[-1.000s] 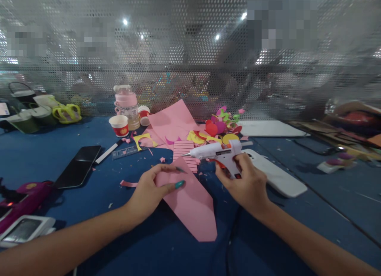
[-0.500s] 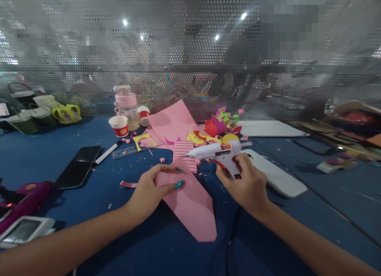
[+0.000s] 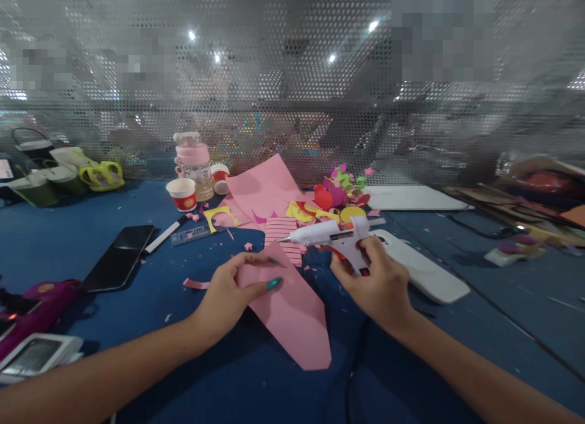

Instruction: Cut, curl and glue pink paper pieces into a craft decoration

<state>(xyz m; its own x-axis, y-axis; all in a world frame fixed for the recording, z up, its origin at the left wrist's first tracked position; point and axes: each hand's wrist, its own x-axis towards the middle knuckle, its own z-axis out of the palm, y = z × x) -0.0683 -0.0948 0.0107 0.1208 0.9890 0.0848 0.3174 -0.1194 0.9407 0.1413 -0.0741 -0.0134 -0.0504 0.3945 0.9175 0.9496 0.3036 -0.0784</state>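
Observation:
My left hand (image 3: 233,287) grips a pink sheet of paper (image 3: 295,320) by its left edge, thumb on top and a finger along its upper part. The paper's lower end is cut with slanted corners. In my right hand (image 3: 379,281) is a white hot glue gun (image 3: 331,231) with orange parts, its fingers wrapped round the handle. The metal nozzle points left, just above the paper's upper tip; whether it touches cannot be made out. Behind the nozzle lies a pink card with dark stripes (image 3: 282,229).
Pink sheets (image 3: 265,183), colourful paper cutouts (image 3: 336,195) and scraps lie at the back. Paper cups (image 3: 183,195) stand beside a bottle (image 3: 194,168). A black phone (image 3: 121,256) lies left, a white phone (image 3: 425,265) right. Behind the table rises a perforated metal screen (image 3: 292,125).
Almost nothing differs. The whole view has shifted very slightly; both hands keep their holds on the paper and the glue gun.

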